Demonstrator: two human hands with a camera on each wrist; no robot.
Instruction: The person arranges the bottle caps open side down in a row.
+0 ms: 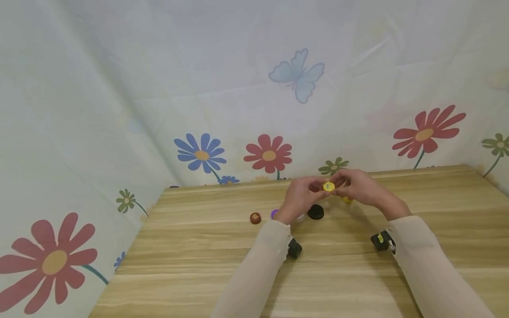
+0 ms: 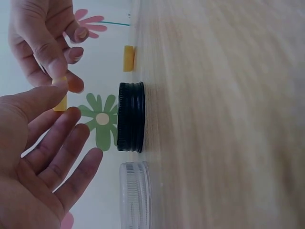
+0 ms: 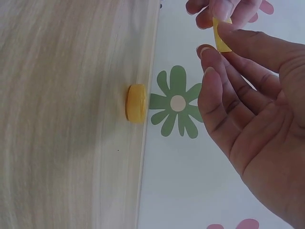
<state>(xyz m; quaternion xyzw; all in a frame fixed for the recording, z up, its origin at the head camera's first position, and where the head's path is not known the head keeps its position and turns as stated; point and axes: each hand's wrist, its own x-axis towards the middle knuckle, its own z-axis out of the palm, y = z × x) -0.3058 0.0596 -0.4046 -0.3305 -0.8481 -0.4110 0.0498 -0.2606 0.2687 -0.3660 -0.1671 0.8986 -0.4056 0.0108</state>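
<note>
A small round yellow cap (image 1: 328,187) with a small bluish mark on its face is held up above the table between both hands. My left hand (image 1: 298,198) pinches its left edge with thumb and fingertips. On the opposite edge, the thumb and fingers of my right hand (image 1: 359,190) grip it too. Below the hands a ribbed black lid (image 2: 130,117) lies on the table, with a clear ribbed lid (image 2: 135,195) beside it. Another yellow cap (image 3: 137,103) rests on the tabletop under my right hand.
Left of my left wrist, a purple cap (image 1: 275,214) shows partly behind the hand, and a reddish-brown round piece (image 1: 255,218) lies farther left. The wood-grain table (image 1: 191,247) ends at the back against a flower-printed cloth (image 1: 222,88).
</note>
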